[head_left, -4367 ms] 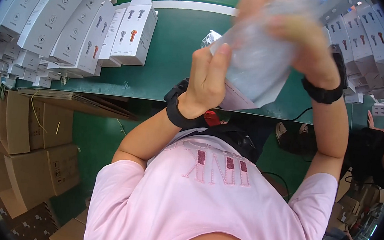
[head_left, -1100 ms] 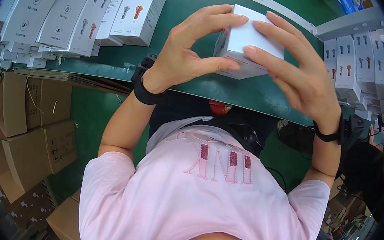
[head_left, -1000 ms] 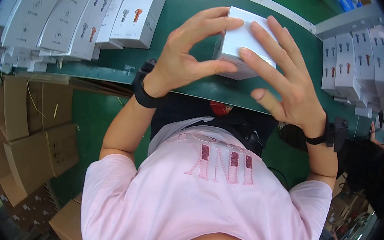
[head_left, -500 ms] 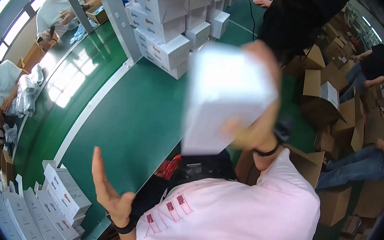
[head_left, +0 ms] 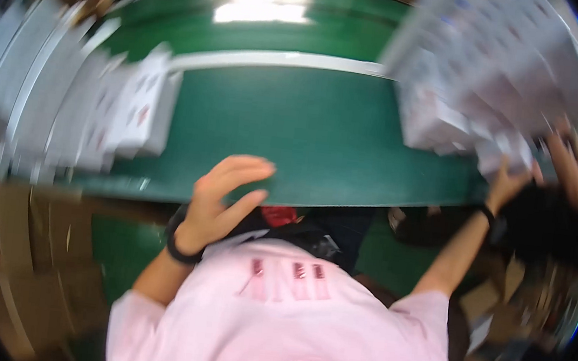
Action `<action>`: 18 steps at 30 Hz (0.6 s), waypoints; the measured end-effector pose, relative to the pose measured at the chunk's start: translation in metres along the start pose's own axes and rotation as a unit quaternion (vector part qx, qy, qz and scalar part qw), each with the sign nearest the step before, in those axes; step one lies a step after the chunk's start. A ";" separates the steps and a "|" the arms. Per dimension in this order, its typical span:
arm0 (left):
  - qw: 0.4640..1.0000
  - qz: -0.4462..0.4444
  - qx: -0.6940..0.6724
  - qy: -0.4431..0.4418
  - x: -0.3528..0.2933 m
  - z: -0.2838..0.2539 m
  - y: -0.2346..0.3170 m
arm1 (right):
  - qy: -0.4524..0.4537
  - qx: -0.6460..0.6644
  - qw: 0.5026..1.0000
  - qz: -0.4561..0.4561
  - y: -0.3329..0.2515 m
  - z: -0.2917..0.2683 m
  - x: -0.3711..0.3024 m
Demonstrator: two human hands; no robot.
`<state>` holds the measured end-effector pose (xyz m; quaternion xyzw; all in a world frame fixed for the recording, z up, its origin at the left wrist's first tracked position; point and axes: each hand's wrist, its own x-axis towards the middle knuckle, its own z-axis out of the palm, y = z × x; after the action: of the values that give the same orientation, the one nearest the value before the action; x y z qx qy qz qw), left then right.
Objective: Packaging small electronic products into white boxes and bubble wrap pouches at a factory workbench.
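At the right end of the green table, my right hand (head_left: 509,188) reaches out with its fingers around a small white box (head_left: 505,152), smeared by motion. That box sits against the near corner of a tall stack of white cartons (head_left: 487,67). Over the table's near edge, my left hand (head_left: 224,198) hangs empty, its fingers curved and thumb apart. Nearest to it on the left stands a row of white cartons (head_left: 142,112) with some flaps raised.
The green table (head_left: 287,131) runs across in front of me, with a white rail (head_left: 287,59) along its far side. Another person's arm (head_left: 569,164) comes in beside the stack at far right. Brown cardboard boxes (head_left: 32,280) stand at lower left, more at lower right.
My view has swung to the right way round to face the table. The white box, held up before me earlier, is now down by the stack with my right hand. My left hand stays empty.
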<state>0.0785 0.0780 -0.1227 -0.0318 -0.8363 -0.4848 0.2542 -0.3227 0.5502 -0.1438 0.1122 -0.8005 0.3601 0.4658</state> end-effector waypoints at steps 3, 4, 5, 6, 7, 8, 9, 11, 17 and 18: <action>0.999 -0.015 -0.032 0.018 -0.012 0.004 -0.006 | 0.016 -0.097 0.993 -0.068 -0.019 -0.026 0.002; 0.998 -0.017 -0.046 0.026 -0.015 0.003 -0.011 | 0.032 -0.130 0.986 -0.103 -0.032 -0.029 -0.001; 0.997 -0.014 -0.065 0.026 -0.019 0.004 -0.014 | 0.029 -0.144 0.986 -0.079 -0.045 -0.034 -0.005; 0.997 -0.024 -0.071 0.030 -0.024 0.003 -0.015 | 0.019 -0.148 0.987 -0.060 -0.062 -0.040 -0.009; 0.997 -0.032 -0.066 0.033 -0.025 0.003 -0.016 | 0.058 -0.105 0.991 -0.056 -0.092 -0.041 -0.014; 0.997 -0.016 -0.061 0.037 -0.026 0.005 -0.018 | 0.101 -0.070 0.991 -0.051 -0.125 -0.047 -0.017; 0.998 0.006 -0.058 0.033 -0.026 0.009 -0.023 | 0.131 -0.029 0.991 -0.016 -0.156 -0.052 -0.022; 0.996 -0.021 -0.087 0.013 -0.025 0.016 -0.035 | 0.087 0.276 0.955 -0.064 -0.239 -0.064 -0.018; 0.998 -0.024 -0.028 0.049 -0.035 0.035 -0.059 | -0.290 0.571 0.766 -0.052 -0.350 -0.103 -0.025; 0.998 0.021 0.015 0.052 -0.034 0.038 -0.061 | -0.271 0.561 0.781 -0.052 -0.354 -0.114 -0.030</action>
<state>0.0752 0.0841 -0.2016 -0.0204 -0.8280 -0.4680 0.3081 -0.0486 0.3704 0.0333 0.4880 -0.5436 0.6752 0.1023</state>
